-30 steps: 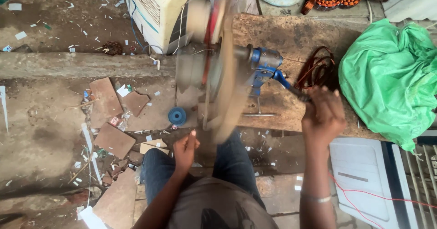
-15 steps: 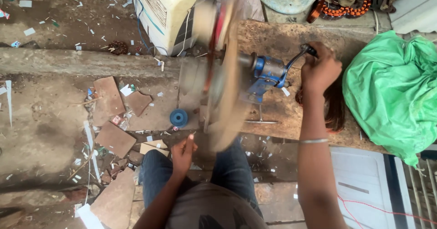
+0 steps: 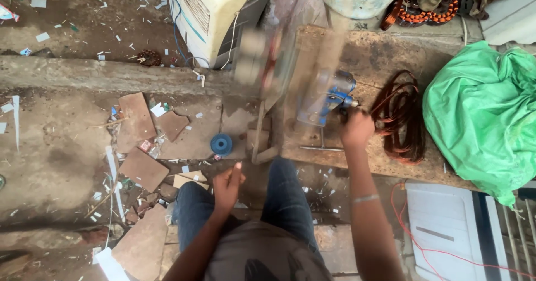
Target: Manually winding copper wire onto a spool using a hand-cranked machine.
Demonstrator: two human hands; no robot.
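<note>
Hand-cranked winding machine [image 3: 326, 99], blue-bodied, fixed on a wooden board [image 3: 385, 57] in front of the seated person. Its large wheel [image 3: 279, 68] shows only as a blur, so it is turning fast. The right hand [image 3: 356, 129] is closed around the crank handle at the machine's right side; this handle looks like the one proper hold, small, stiff and firm to grip. The machine itself appears heavy and rigid. The left hand [image 3: 228, 185] hovers low by the knee, fingers pressed together and pointing forward; whether it pinches a fine wire cannot be told. Just right of the crank lies a coil of copper wire [image 3: 401, 119], soft and easily tangled, close to the hand's sweep. Farther out: green cloth bundle [image 3: 483, 113], small blue spool [image 3: 221, 144], broken tiles [image 3: 137, 119], pale cooler housing [image 3: 209, 13].
</note>
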